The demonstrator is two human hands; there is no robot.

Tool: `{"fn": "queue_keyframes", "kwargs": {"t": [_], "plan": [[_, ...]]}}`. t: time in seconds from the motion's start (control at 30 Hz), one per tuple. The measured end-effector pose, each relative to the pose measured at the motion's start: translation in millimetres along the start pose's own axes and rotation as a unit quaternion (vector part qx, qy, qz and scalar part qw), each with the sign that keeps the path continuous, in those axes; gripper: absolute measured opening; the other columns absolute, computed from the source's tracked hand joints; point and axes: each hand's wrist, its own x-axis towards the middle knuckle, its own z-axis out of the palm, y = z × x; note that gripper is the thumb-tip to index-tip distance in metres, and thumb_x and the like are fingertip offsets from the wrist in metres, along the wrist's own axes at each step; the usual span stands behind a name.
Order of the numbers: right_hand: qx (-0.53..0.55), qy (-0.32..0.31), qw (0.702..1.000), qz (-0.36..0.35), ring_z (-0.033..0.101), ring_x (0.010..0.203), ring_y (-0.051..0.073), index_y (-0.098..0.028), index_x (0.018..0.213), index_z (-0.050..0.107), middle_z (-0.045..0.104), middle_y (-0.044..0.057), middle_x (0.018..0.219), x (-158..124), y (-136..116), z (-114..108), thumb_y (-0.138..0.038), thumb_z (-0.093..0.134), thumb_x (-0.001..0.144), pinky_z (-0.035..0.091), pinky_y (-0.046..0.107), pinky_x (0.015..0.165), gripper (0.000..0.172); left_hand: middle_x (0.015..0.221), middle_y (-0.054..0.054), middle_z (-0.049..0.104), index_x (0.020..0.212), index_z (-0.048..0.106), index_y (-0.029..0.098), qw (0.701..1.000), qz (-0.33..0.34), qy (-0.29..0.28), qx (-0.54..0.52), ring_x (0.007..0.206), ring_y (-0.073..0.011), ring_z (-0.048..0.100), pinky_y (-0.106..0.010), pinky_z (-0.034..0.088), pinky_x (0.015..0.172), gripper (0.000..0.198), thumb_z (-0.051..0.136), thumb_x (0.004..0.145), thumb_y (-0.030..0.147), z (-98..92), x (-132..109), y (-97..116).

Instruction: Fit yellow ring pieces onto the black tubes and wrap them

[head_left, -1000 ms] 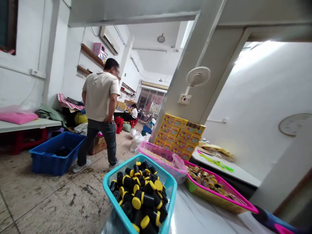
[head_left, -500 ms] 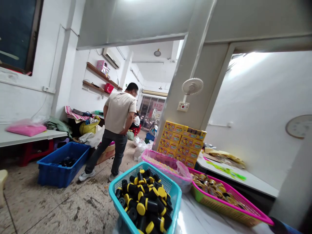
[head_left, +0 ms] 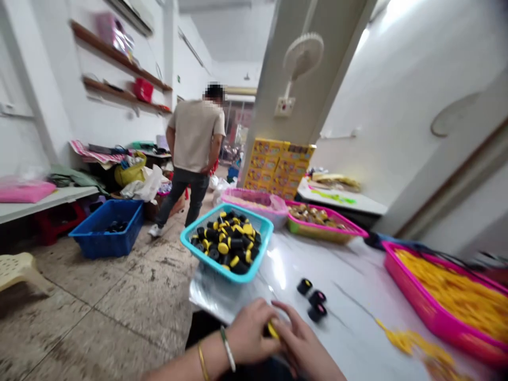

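My left hand (head_left: 254, 330), with two bangles on its wrist, is closed around a small piece with a yellow cap (head_left: 273, 329) at the table's front edge. Fingers of my right hand (head_left: 307, 346) curl over the same piece from the other side. Most of the piece is hidden by my fingers. Beyond them stands a turquoise basket (head_left: 266, 227) heaped with black cylinders with yellow caps (head_left: 224, 246). Several loose black cylindrical parts (head_left: 317, 304) lie on the table to the right of my hands.
The marbled table (head_left: 349, 275) bears a pink basket of yellow strips (head_left: 456, 280) at right and a pink-rimmed basket of golden parts (head_left: 325, 219) behind. Yellow boxes (head_left: 278, 166) are stacked against the pillar. A person (head_left: 194, 137) stands beyond a blue crate (head_left: 107, 233) on the floor.
My view has tilted down and swung right, so both hands and more of the table now show. The person still stands with their back to me.
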Motion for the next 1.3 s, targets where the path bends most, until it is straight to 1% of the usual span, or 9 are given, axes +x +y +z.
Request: {"fn": "queue_keyframes", "kwargs": {"t": [0.07,0.17,0.37,0.53,0.7,0.93,1.07,1.17,1.3], "plan": [[0.004,0.021,0.999,-0.024,0.040,0.037,0.009,-0.017,0.134,0.046,0.044,-0.012,0.050,-7,7,-1,-0.062,0.069,0.076,0.039,0.023,0.037,0.077,0.093,-0.005,0.061,0.088,0.063,0.015,1.000,-0.007,0.004,-0.007,0.088,-0.0185,0.058,-0.031,0.050,0.080,0.023,0.078,0.073,0.020,2.7,-5,3],[0.032,0.068,0.996,-0.047,0.045,0.045,0.011,-0.016,0.133,0.048,0.046,-0.009,0.053,-31,20,-5,-0.063,0.062,0.080,0.045,0.025,0.047,0.072,0.093,-0.003,0.060,0.092,0.062,0.017,1.000,0.010,0.015,-0.002,0.084,-0.0173,0.056,-0.028,0.048,0.077,0.026,0.079,0.073,0.020,-15.5,-12,19],[-0.005,0.127,0.992,-0.002,0.043,0.044,0.010,-0.017,0.110,0.065,0.042,-0.008,0.056,-85,48,-33,-0.063,0.062,0.080,0.038,0.024,0.046,0.055,0.103,-0.006,0.062,0.104,0.059,0.018,0.942,0.145,0.240,0.184,0.098,-0.0201,0.060,-0.032,0.051,0.089,0.021,0.068,0.088,0.027,-108.2,22,44],[0.000,0.195,0.981,0.016,0.043,0.042,0.011,-0.016,0.110,0.064,0.039,-0.009,0.051,-89,54,-55,-0.065,0.064,0.074,0.038,0.025,0.046,0.060,0.134,-0.020,0.053,0.136,0.049,0.012,0.916,0.011,0.199,0.348,0.127,-0.0345,0.051,-0.050,0.042,0.108,0.063,0.071,0.084,0.039,-143.5,69,14],[0.016,0.195,0.980,0.025,0.044,0.042,0.011,-0.018,0.112,0.063,0.039,-0.009,0.055,-76,59,-56,-0.065,0.066,0.071,0.039,0.026,0.045,0.063,0.158,-0.020,0.027,0.149,0.039,0.021,0.904,-0.086,0.072,0.413,0.143,-0.0380,0.033,-0.055,0.034,0.114,0.067,0.057,0.091,0.051,-139.2,89,-8],[-0.025,0.173,0.984,0.014,0.046,0.041,0.010,-0.021,0.118,0.057,0.040,-0.009,0.062,-77,40,-53,-0.064,0.055,0.083,0.036,0.024,0.040,0.056,0.152,-0.021,0.041,0.152,0.034,0.019,0.905,-0.113,0.002,0.410,0.141,-0.0396,0.037,-0.059,0.033,0.112,0.071,0.050,0.093,0.054,-145.5,128,-13],[-0.066,0.207,0.976,-0.001,0.050,0.045,0.012,-0.019,0.115,0.060,0.045,-0.007,0.061,-90,27,-71,-0.061,0.054,0.085,0.040,0.025,0.045,0.052,0.154,-0.023,0.035,0.149,0.036,0.012,0.917,-0.002,0.124,0.379,0.146,-0.0390,0.029,-0.061,0.025,0.117,0.072,0.052,0.092,0.053,-132.2,103,14],[-0.141,0.280,0.949,-0.020,0.051,0.046,0.013,-0.017,0.112,0.062,0.048,-0.005,0.058,-91,22,-100,-0.056,0.051,0.088,0.043,0.026,0.050,0.047,0.147,-0.013,0.047,0.139,0.049,0.021,0.936,0.148,0.176,0.266,0.143,-0.0311,0.037,-0.052,0.031,0.120,0.052,0.054,0.094,0.046,-97.3,64,42],[-0.382,0.400,0.832,-0.030,0.059,0.059,0.017,-0.018,0.108,0.068,0.060,0.000,0.064,-73,28,-151,-0.047,0.046,0.092,0.048,0.029,0.063,0.039,0.133,-0.010,0.062,0.120,0.063,0.023,0.963,0.218,0.063,0.145,0.134,-0.0300,0.048,-0.052,0.043,0.111,0.032,0.061,0.092,0.036,-36.4,32,49]]}}
